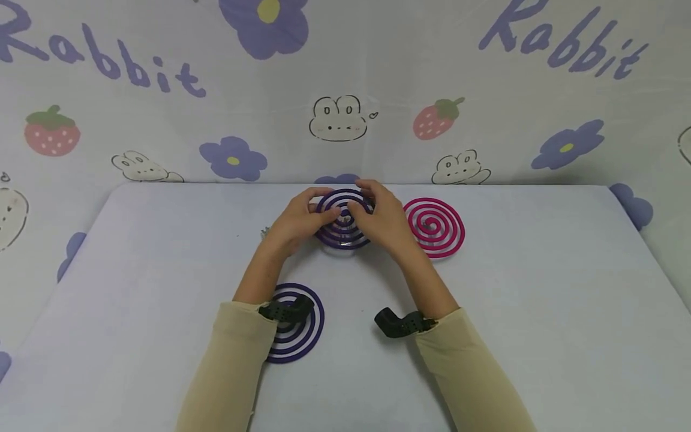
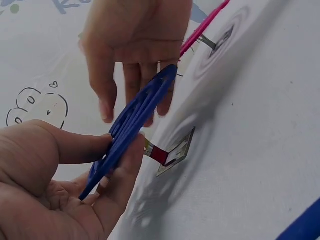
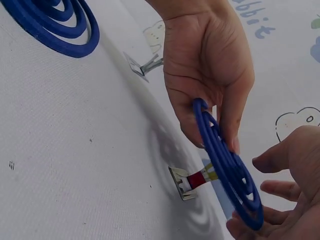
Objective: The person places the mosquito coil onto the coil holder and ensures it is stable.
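Note:
In the wrist views, a blue mosquito coil (image 2: 135, 117) is tilted over a small metal stand (image 3: 197, 180) with a red and yellow part. My left hand (image 1: 294, 222) pinches the coil's left edge between thumb and fingers. On the coil's other side is my right hand (image 1: 385, 222), its fingers extended and loosely bent around the far edge. Whether its fingertips touch the coil cannot be told. The stand's upper end reaches behind the coil, so their contact is hidden.
A pink coil (image 1: 430, 225) sits raised on its own stand (image 2: 212, 44) to the right. Nearer me, another blue coil (image 1: 322, 318) lies partly under my left forearm. A bare metal stand (image 3: 142, 69) stands left of my left hand. A printed curtain (image 1: 378, 78) hangs behind the table.

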Action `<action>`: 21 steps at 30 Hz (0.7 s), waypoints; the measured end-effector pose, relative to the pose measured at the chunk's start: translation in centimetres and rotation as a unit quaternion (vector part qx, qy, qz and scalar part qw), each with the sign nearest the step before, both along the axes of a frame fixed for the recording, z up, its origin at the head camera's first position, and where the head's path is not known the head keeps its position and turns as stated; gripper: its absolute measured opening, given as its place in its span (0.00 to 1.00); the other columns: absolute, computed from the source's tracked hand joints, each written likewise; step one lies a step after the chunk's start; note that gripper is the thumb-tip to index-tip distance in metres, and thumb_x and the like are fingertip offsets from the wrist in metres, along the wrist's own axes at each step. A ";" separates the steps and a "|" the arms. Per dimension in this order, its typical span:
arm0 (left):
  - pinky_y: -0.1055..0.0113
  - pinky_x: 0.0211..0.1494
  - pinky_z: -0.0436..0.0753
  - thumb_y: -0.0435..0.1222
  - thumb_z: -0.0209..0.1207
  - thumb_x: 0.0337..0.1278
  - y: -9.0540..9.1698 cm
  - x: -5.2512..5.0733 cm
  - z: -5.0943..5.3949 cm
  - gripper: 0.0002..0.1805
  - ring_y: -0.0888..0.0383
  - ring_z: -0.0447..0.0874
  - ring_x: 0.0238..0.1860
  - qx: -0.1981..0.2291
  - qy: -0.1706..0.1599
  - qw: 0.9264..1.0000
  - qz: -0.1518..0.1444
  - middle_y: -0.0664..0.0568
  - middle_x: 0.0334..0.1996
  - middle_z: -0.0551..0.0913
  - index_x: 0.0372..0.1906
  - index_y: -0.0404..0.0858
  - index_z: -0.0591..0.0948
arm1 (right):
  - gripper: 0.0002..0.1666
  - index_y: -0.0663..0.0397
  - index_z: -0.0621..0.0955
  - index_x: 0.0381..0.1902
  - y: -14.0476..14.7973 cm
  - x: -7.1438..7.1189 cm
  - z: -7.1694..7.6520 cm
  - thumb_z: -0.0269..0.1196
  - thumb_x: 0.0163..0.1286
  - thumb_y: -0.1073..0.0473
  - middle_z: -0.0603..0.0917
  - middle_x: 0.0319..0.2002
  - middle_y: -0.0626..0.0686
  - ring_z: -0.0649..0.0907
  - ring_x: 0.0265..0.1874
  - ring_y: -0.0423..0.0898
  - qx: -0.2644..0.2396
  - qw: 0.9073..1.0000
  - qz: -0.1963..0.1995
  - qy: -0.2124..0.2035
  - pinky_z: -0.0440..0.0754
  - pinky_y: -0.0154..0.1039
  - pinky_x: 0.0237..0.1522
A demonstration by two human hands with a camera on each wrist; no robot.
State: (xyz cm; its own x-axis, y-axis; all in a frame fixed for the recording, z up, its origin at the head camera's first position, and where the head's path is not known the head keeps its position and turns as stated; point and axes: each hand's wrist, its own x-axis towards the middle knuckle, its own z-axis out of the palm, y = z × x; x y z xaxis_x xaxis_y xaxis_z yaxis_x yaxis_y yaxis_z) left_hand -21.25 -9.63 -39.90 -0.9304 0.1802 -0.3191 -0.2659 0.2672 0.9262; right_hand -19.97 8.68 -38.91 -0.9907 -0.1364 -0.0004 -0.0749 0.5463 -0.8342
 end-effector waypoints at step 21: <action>0.49 0.74 0.81 0.41 0.64 0.74 -0.2 0.0 0.0 0.33 0.40 0.82 0.68 -0.031 -0.024 0.999 -0.008 0.33 0.69 0.79 0.76 0.36 0.69 | 0.32 0.55 0.77 0.73 0.1 -0.4 -1.1 0.68 0.73 0.57 0.80 0.70 0.63 0.80 0.70 0.60 -0.032 0.999 -0.024 -0.035 0.77 0.56 0.75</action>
State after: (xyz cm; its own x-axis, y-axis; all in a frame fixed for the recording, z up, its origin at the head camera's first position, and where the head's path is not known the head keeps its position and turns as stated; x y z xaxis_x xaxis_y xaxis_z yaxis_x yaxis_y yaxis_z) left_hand -21.22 -9.83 -39.94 -0.9107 0.1736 -0.3747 -0.3055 0.3274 0.8942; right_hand -20.41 8.82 -40.01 -0.9940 -0.0902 -0.0620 0.0095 0.4935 -0.8697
